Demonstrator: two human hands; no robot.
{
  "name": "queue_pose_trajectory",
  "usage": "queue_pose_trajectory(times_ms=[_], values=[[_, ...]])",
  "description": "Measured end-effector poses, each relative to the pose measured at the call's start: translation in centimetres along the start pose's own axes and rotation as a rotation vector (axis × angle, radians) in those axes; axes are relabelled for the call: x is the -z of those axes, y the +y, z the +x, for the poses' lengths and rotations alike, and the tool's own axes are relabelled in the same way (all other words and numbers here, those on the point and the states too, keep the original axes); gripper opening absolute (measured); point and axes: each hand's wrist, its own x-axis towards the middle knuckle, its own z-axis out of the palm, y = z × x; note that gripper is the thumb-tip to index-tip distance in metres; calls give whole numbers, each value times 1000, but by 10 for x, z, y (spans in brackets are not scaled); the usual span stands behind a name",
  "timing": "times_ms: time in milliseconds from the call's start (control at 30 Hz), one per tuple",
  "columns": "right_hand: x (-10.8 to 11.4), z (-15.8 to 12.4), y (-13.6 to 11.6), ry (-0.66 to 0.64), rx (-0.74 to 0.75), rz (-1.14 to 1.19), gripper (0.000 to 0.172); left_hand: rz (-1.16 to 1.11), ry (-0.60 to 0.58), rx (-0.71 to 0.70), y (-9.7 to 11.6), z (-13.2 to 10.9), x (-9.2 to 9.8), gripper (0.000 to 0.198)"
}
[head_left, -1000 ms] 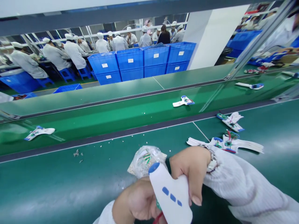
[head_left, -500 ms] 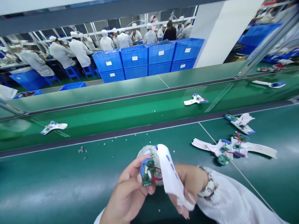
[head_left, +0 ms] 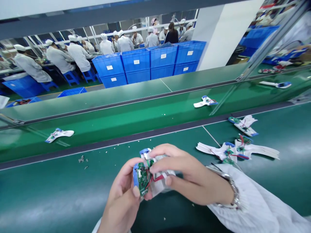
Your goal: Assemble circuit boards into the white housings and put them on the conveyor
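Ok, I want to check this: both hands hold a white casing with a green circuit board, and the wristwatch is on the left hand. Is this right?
Not quite: the wristwatch is on the right hand, not the left hand, as the head view shows. The rest stands: both hands hold the white casing with the green circuit board.

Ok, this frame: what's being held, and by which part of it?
An opened white plastic device with a green circuit board: the left hand holds the circuit-board end, and the right hand wraps across the casing.
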Motion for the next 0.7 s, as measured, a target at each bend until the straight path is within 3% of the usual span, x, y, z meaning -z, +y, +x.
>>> queue_pose_trajectory(times_ms=[100, 167, 267, 433, 600, 700], values=[[-5, 7, -1, -52, 71, 44, 26, -15, -25, 13, 1, -1, 1, 40], [-8, 6, 1, -58, 52, 81, 27, -13, -80, 14, 1, -1, 4, 39], [-11, 1, 4, -85, -22, 141, 24, 6, -67, 25, -2, 1, 7, 43], [-18, -6, 8, -58, -109, 289, 22, 61, 64, -18, -6, 1, -7, 44], [-21, -3, 8, 142, -205, 375, 30, 245, 254, -207, -13, -3, -23, 36], [-18, 4, 2, 149, -214, 302, 30, 393, 275, -314, -18, -6, -24, 33]])
